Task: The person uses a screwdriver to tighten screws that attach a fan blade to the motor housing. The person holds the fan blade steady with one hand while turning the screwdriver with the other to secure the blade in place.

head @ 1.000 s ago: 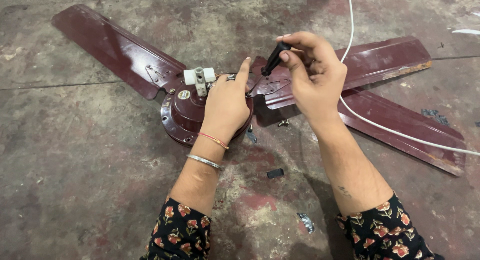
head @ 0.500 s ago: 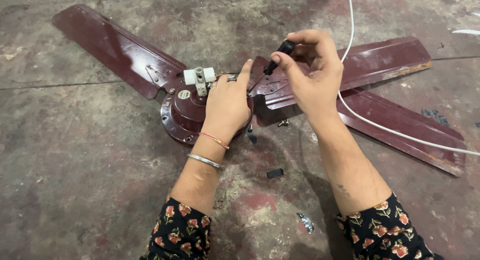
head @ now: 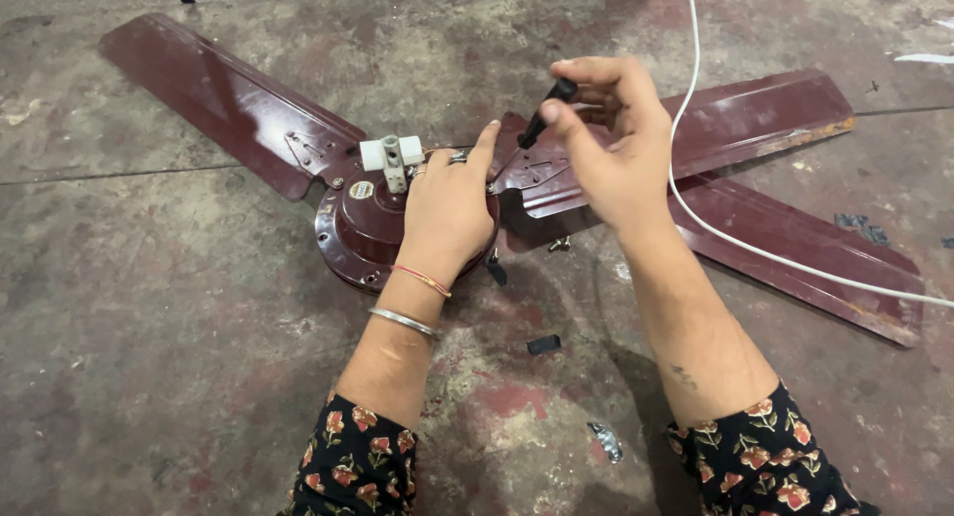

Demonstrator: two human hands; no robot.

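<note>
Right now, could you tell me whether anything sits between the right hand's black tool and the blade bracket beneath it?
Nothing visible does. The right hand holds the black tool tilted, its tip at the blade bracket. The left hand rests on the motor housing beside it; the white cable runs past the wrist's far side.

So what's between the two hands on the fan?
The inner end of a maroon fan blade lies between the left hand and right hand, in the head view.

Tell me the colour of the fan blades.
The fan blades are dark maroon, seen in the head view.
</note>
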